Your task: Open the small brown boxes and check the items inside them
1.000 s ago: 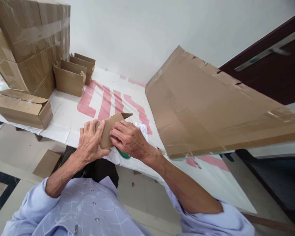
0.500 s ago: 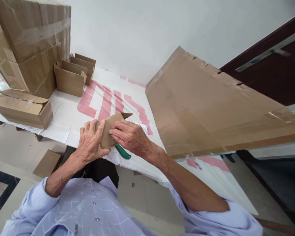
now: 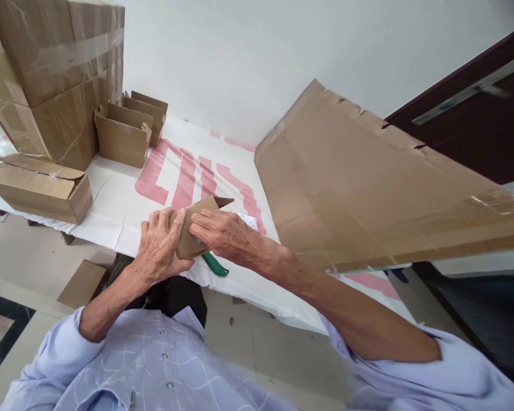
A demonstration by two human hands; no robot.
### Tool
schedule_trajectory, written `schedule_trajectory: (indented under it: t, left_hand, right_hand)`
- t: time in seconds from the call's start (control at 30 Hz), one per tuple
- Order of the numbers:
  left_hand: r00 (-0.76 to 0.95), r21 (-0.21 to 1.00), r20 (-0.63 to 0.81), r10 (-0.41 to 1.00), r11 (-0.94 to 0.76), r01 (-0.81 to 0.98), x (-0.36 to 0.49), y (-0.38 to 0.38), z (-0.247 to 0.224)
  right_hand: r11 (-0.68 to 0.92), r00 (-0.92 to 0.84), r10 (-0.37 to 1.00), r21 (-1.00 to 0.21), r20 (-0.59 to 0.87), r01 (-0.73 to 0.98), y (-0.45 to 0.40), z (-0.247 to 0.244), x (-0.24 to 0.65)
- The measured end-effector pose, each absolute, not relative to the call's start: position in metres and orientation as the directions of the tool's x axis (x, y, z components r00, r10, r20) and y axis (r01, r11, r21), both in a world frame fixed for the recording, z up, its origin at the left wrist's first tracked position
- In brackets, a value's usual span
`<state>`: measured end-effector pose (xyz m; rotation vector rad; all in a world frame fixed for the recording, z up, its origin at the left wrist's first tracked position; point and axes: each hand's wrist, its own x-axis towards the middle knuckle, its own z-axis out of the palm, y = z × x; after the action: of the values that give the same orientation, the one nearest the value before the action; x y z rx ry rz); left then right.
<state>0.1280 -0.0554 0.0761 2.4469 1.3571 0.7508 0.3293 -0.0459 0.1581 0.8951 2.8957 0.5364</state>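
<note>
A small brown cardboard box [image 3: 187, 246] is tilted between my hands at the table's front edge, one pointed flap standing out at its upper right. My left hand [image 3: 160, 245] grips it from the left, thumb along the near face. Against the face turned to me press the closed fingers of my right hand [image 3: 223, 231], over a small pale patch that they mostly cover. Just beneath lies a green curved handle [image 3: 215, 265]; its other end is hidden. Part of a white patterned paper [image 3: 249, 221] shows beyond my right hand.
The table bears a white cloth [image 3: 111, 194] with pink markings. Large taped cartons [image 3: 55, 74], open small boxes [image 3: 122, 140] and a closed long box [image 3: 40, 185] stand at left. A big cardboard sheet [image 3: 360, 188] leans at right. Another box [image 3: 82, 283] is below the table.
My right forearm and elbow have swung outward to the right. The small box and my left hand have shifted very slightly right, and the pale patch by my right fingers shows a little more.
</note>
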Motion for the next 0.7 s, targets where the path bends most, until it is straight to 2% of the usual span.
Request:
schedule_trajectory:
  t: [0.2, 0.33, 0.43, 0.57, 0.7]
  left_hand:
    - [0.422, 0.454, 0.351, 0.836, -0.546, 0.704, 0.126, -0.054, 0.073]
    - [0.432, 0.448, 0.337, 0.837, -0.546, 0.708, 0.125, -0.052, 0.074]
    - [0.424, 0.452, 0.336, 0.841, -0.539, 0.711, 0.126, -0.052, 0.075]
    - [0.431, 0.456, 0.329, 0.841, -0.540, 0.707, 0.123, -0.051, 0.075]
    - [0.414, 0.473, 0.372, 0.831, -0.553, 0.685, 0.112, -0.047, 0.073]
  right_hand:
    - [0.787, -0.866, 0.459, 0.362, 0.200, 0.501, -0.044, 0.145, 0.339]
    - [0.809, -0.846, 0.429, 0.283, 0.316, 0.516, -0.042, 0.137, 0.345]
    - [0.829, -0.801, 0.456, 0.142, 0.388, 0.541, -0.044, 0.136, 0.345]
    - [0.822, -0.700, 0.547, -0.136, 0.459, 0.554, -0.049, 0.147, 0.352]
    - [0.658, -0.447, 0.727, -0.342, 0.521, 0.671, -0.047, 0.162, 0.387]
